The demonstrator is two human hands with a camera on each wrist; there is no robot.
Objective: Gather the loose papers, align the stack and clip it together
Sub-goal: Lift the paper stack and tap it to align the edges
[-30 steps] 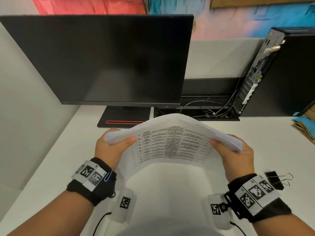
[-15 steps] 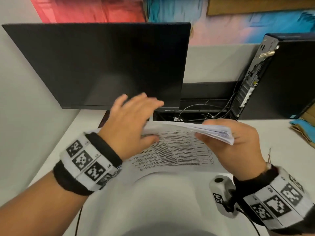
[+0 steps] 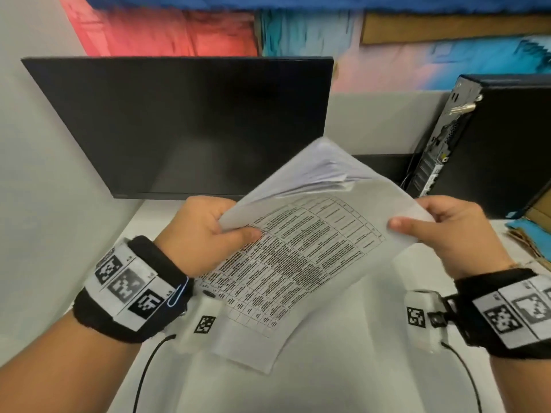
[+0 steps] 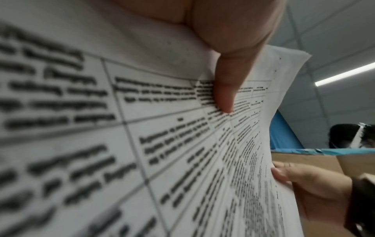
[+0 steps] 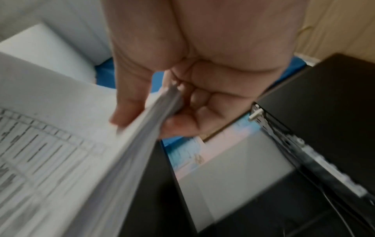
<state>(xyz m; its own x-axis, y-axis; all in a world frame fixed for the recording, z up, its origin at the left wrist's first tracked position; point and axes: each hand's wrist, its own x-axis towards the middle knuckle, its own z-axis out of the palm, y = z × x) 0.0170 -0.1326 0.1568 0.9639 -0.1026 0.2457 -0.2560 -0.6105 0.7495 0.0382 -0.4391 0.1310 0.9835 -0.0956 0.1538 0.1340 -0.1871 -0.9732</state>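
A stack of white papers (image 3: pixel 301 251) printed with tables is held up above the desk, turned at a slant. My left hand (image 3: pixel 208 231) grips its left edge, thumb on top of the printed face (image 4: pixel 182 128). My right hand (image 3: pixel 447 231) pinches the right edge, thumb on the top sheet and fingers beneath, with the sheet edges (image 5: pixel 162 115) fanned against my palm. Some sheets at the far top corner (image 3: pixel 325 171) stick out unevenly. No binder clip shows in any view.
A black monitor (image 3: pixel 190 123) stands straight ahead and a black computer tower (image 3: pixel 507 144) at the right rear with cables beside it. Cardboard and blue material (image 3: pixel 533 231) lie at the right edge. The white desk (image 3: pixel 343 368) lies below my hands.
My left hand, which had let go and hovered over the sheet, has taken hold of the left edge again. The stack has lifted and turned to a slant; my view has tipped upward.
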